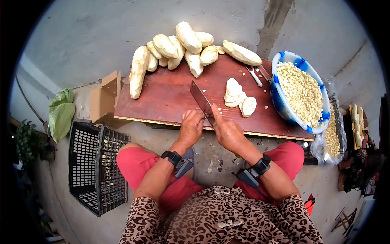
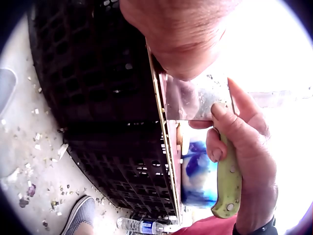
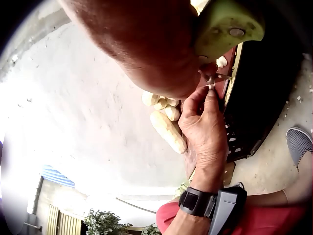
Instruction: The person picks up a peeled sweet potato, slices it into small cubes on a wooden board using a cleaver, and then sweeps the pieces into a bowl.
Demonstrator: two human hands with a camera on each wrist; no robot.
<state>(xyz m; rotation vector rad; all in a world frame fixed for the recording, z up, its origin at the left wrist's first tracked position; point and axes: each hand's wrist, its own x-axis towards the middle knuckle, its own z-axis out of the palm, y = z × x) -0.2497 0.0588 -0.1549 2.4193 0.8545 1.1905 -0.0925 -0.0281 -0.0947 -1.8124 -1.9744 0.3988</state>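
My right hand point(image 1: 229, 132) grips a cleaver point(image 1: 200, 99) by its green handle point(image 2: 228, 178), index finger stretched along the blade. Its broad blade stands over the near edge of the reddish-brown board point(image 1: 170, 93). On the blade's left side, my left hand point(image 1: 191, 127) has its fingers curled. In the right wrist view, thumb and fingertips of that left hand pinch a tiny pale piece point(image 3: 211, 86) close to the blade. Thick white vegetable slices point(image 1: 232, 90) lie to the right of the cleaver. Several long, peeled, pale vegetables point(image 1: 165, 46) are piled along the board's back edge.
A blue-and-white basin point(image 1: 283, 99) full of pale diced cubes stands at the board's right end. A white-handled peeler point(image 1: 256, 76) lies beside it. Black plastic crates point(image 1: 98, 166) and a cardboard box point(image 1: 106, 97) are at left. Scraps litter the floor.
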